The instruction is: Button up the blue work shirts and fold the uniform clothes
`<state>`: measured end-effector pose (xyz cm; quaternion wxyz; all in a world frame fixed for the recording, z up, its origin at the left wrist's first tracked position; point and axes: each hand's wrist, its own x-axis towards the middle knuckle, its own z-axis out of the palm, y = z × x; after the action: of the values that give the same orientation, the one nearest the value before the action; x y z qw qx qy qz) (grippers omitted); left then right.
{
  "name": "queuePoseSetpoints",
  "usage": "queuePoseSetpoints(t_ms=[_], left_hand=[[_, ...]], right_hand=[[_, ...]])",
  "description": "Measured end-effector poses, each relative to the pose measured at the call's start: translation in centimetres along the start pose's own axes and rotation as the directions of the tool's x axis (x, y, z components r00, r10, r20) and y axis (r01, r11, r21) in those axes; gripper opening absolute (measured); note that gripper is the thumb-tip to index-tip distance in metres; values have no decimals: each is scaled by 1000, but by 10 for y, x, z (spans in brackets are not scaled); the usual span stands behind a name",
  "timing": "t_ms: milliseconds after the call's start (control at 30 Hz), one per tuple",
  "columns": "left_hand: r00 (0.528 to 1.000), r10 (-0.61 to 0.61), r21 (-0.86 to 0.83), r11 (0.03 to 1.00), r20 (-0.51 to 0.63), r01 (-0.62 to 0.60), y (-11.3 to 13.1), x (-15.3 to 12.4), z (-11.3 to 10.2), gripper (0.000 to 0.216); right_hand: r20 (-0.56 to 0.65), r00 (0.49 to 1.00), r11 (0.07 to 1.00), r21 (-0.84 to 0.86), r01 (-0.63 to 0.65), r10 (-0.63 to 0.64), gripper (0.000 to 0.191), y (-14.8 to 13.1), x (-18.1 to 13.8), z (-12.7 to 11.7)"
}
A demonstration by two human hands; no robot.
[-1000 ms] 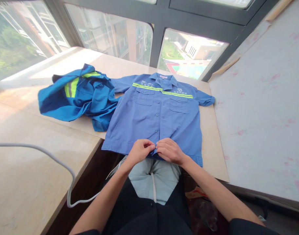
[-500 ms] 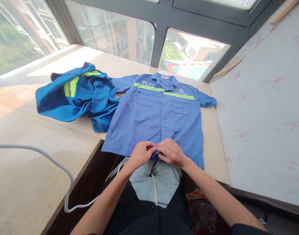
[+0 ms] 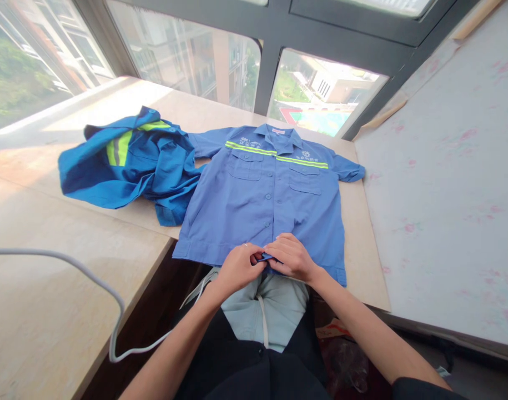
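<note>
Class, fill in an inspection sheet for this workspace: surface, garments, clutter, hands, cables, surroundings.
Surface: pale ledge below the windows.
Garments: blue button-front work shirt spread front up; darker blue reflective-striped garment crumpled at image left.
Clutter: red-marked item below the ledge, too unclear to identify.
Hands: left hand and right hand together, fingers holding the shirt's bottom front edge.
Cables: grey cable enters at image left, bending near the ledge's edge.
Surroundings: floral-patterned wall at image right.

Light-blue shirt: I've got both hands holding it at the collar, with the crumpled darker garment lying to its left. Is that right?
Not quite. The head view shows the left hand and right hand holding the light-blue shirt at its bottom hem, not the collar. The crumpled darker garment does lie to its left.
</note>
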<state>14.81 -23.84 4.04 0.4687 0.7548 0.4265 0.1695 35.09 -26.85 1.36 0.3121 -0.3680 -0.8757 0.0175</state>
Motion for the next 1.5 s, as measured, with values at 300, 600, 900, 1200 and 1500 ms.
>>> queuePoseSetpoints(t_ms=[300,600,900,1200,1500], left_hand=[[995,-70,27,997,-73,72,1,2,8,31],[977,-183,88,977,-114,193,11,2,10,33],[984,-114,145,980,-137,134,9,-2,13,31],[989,-45,291,953,-140,84,11,-7,20,26],[988,-70,335,935,-138,113,12,-4,22,29]], right_hand=[[24,993,960,255,-114,111,20,9,-1,2],[50,984,906,385,-175,169,20,18,-3,3],[69,985,915,364,-171,157,21,17,-1,0],[0,993,945,307,-113,119,18,17,-2,2],[9,993,950,291,-112,114,18,16,-2,1]])
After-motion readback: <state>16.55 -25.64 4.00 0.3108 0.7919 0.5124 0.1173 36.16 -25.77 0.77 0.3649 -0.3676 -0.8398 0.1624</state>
